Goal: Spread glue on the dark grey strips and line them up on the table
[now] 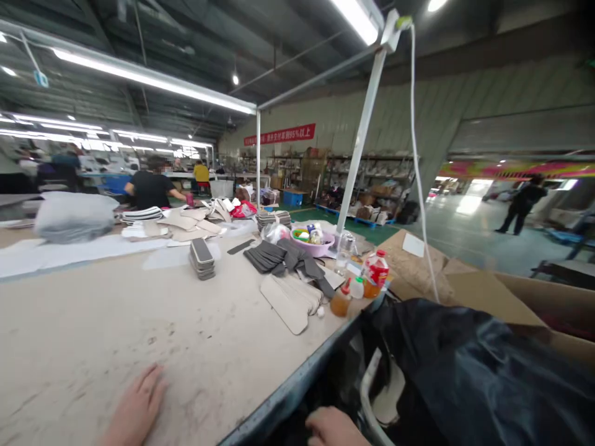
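My left hand point(139, 402) lies on the bare surface of the worktable point(106, 334), fingers stretched out and holding nothing. At the bottom edge, my right hand point(333, 427) is over a black plastic bag point(446, 359) beside the table; its fingers are curled, and anything in them is hidden. Pale curved strips point(388, 390) lie in the bag's mouth, just right of that hand. Farther up the table are a stack of grey-topped pads point(201, 259), fanned beige pieces point(290, 303) and dark grey pieces point(267, 255).
A glue bottle point(341, 301), a red-capped drink bottle point(374, 272) and a lilac basin point(316, 248) stand near the right table edge. Cardboard boxes point(493, 297) are beyond the bag. A white post point(362, 142) rises at the corner. Another person point(151, 186) sits across the table.
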Available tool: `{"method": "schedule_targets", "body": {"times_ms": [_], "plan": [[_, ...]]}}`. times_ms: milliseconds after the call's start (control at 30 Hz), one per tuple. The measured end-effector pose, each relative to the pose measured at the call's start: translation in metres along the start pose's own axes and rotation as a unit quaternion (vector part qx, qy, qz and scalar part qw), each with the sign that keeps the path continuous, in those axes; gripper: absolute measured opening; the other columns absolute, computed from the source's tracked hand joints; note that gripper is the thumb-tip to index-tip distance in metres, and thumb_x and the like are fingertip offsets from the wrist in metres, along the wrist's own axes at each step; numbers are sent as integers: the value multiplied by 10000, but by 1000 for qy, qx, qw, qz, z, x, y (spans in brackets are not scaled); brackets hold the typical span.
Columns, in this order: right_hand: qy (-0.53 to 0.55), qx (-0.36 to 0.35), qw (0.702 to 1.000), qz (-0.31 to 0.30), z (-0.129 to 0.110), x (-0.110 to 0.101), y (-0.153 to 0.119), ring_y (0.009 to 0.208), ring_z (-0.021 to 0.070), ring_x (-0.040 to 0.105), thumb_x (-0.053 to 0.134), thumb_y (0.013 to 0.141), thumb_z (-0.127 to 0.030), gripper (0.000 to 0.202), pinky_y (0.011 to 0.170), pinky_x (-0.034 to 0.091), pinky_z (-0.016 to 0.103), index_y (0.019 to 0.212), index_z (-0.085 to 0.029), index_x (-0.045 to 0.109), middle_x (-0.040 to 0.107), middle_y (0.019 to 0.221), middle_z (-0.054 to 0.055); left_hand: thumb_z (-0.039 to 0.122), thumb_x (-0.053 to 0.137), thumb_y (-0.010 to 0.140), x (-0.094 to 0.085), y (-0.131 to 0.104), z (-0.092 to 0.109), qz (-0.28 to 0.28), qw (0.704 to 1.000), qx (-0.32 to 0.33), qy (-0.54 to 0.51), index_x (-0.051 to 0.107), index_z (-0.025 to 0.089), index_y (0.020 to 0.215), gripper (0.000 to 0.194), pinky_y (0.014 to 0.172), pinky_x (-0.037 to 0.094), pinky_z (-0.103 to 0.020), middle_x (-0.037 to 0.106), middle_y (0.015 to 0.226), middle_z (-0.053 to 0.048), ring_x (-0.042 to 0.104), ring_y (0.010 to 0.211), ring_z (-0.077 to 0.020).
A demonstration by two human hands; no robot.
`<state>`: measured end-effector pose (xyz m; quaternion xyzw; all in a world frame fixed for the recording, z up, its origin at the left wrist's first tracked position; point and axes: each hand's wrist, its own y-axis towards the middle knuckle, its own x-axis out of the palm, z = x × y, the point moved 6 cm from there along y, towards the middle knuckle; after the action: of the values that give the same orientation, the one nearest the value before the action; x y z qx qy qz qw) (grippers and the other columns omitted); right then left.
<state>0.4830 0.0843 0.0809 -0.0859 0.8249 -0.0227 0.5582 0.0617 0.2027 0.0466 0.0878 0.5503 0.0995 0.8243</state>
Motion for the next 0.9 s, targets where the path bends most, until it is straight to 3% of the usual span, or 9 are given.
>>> {"method": "schedule_targets", "body": {"times_ms": [67,167,333,500,667,900], "plan": [[-14,-45,998,28,-14,-21,7,901,198,608,609,819,-225,126,848,465,332,921,-201,679,671,913,34,427,245,786,2,-6,3,-34,999,-18,6,576,59,1169,626,1086,331,-373,571,1262,-150,503,1204,-235],[4,-88,989,115,-31,-54,30,850,189,627,586,801,-208,197,801,465,271,968,-207,690,686,887,40,415,272,782,7,-18,15,-72,996,-31,36,578,96,1192,603,1069,319,-478,518,1333,-129,431,1273,-265],[20,-90,976,197,-32,-85,84,836,158,623,563,819,-226,292,791,466,229,1097,-184,640,674,921,47,429,287,804,6,-32,33,-86,989,-65,99,480,84,1308,640,1101,238,-488,402,1430,-119,324,1344,-266],[-26,-26,966,254,-5,-120,142,1003,210,587,544,827,-233,431,885,435,282,1236,-98,535,608,1111,135,404,247,831,1,-35,41,-108,984,-64,125,437,94,1343,628,1111,214,-480,357,1458,-104,287,1365,-251],[-76,45,953,290,30,-157,193,1207,279,448,528,818,-241,532,999,342,340,1309,-53,442,498,1265,201,448,243,830,-1,-39,45,-118,979,-73,147,405,90,1363,662,1117,198,-483,332,1469,-112,260,1375,-260],[-115,106,949,274,66,-174,246,1164,304,472,561,793,-278,624,963,346,391,1360,-96,375,488,1260,203,419,258,838,6,-42,40,-137,979,-70,135,425,127,1356,617,1127,180,-477,316,1472,-105,252,1378,-249]]}}
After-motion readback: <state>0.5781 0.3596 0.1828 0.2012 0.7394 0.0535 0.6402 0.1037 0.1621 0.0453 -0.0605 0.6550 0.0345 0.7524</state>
